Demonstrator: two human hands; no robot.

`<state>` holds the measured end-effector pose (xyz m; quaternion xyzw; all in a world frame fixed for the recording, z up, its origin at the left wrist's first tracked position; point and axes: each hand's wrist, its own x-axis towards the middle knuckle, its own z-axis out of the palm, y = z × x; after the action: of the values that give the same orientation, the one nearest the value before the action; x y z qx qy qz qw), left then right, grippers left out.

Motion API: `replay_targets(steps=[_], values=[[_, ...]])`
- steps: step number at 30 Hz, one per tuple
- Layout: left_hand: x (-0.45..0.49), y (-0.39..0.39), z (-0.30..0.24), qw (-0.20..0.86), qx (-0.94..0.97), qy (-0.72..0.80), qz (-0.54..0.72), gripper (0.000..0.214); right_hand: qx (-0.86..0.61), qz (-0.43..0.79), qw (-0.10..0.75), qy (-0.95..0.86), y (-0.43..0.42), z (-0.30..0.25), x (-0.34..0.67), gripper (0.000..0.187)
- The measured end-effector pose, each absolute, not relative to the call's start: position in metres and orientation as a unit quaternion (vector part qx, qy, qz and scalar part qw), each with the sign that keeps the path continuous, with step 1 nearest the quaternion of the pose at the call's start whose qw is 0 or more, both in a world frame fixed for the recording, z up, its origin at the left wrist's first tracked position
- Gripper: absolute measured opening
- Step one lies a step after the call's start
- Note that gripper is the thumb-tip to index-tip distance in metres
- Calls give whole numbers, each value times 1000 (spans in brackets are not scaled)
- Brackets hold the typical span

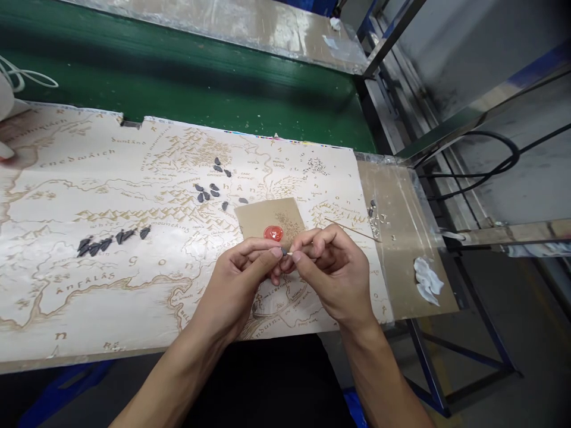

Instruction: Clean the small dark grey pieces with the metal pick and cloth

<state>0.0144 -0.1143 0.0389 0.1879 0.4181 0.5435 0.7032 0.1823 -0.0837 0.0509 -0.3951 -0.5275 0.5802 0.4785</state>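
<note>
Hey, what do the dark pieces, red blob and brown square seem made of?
Dark pieces: possibly matte plastic or resin, uniformly grey, too small to confirm. Red blob: glossy paint or glue, perhaps, with bright highlights. Brown square: probably matte cardboard, flat and dull.

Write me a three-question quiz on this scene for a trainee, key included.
1. Multiple choice: the red blob sits on
A) the green strip
B) the brown card
C) the crumpled white wad

2. True or false: the thin stick crosses the right edge of the map sheet.

3. Short answer: how are the left hand and right hand engaged?

Key: 1. B. 2. True. 3. Their fingertips meet, pinching something tiny, dark and pale, too small to name.
</note>
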Motion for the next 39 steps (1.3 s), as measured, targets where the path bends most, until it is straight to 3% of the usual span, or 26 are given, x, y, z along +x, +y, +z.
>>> replay_targets(steps=[27,39], values=[[13,-117,36,693,194,415,556,21,-408,529,466,-580,-88,52,182,33],[11,-116,35,737,206,396,508,25,-400,547,431,-596,-91,59,197,31]])
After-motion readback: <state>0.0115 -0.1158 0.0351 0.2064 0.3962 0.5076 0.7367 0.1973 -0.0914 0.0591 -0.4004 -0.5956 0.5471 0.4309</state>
